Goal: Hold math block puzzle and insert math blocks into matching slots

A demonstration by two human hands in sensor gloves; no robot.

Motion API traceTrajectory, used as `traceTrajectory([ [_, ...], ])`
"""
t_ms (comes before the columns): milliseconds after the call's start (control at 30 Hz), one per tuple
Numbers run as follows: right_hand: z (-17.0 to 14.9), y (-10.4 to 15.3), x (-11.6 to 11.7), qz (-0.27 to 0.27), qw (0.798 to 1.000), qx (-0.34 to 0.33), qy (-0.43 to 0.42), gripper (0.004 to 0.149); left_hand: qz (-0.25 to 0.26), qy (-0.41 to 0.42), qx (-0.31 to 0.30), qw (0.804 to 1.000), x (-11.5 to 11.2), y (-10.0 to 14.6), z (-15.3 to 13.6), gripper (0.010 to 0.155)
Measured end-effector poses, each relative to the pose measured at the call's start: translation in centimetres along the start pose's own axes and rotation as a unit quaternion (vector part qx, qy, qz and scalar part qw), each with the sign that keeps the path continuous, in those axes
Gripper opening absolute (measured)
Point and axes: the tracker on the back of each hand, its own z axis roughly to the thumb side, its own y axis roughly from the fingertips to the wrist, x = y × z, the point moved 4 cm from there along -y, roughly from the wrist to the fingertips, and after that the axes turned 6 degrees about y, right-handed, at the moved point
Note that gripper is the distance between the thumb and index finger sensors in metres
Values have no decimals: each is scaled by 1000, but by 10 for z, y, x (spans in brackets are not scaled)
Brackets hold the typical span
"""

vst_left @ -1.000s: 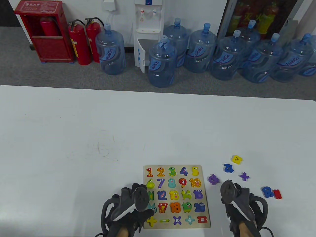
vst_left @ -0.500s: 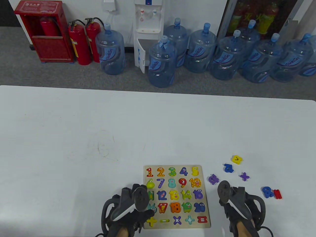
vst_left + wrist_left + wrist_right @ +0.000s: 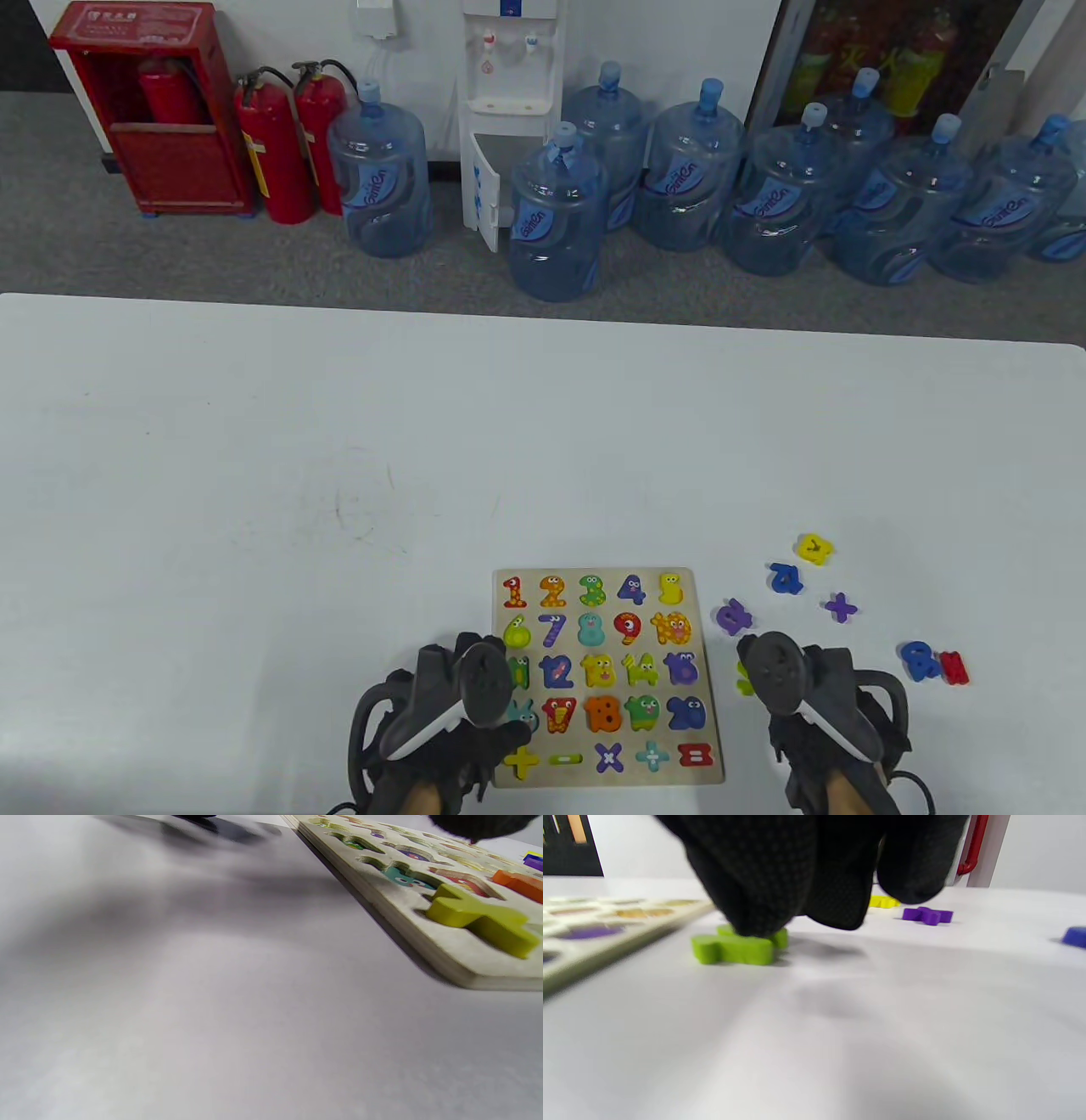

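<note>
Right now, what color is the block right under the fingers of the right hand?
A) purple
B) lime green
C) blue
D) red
B: in the right wrist view the right hand's gloved fingers come down on top of a lime green block lying flat on the table, beside the puzzle board.

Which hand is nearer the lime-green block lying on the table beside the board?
Right. The right hand touches the lime-green block from above; the left hand rests on the wooden puzzle board's far side.
</note>
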Motion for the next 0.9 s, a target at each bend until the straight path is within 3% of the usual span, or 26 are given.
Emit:
traceTrajectory([
  [267, 13, -4, 10, 5, 998, -19, 53, 64, -4, 0, 0, 1000, 0, 0, 0, 88],
  [633, 9, -5, 8, -8, 997, 25, 70, 60, -4, 1, 0, 1000, 0, 0, 0, 88],
  [733, 10, -2, 3, -21, 999, 10, 44, 69, -4, 2, 0, 1000, 0, 0, 0, 88],
  [900, 21, -5, 9, -15, 997, -23, 65, 64, -5, 1, 0, 1000, 0, 0, 0, 88],
])
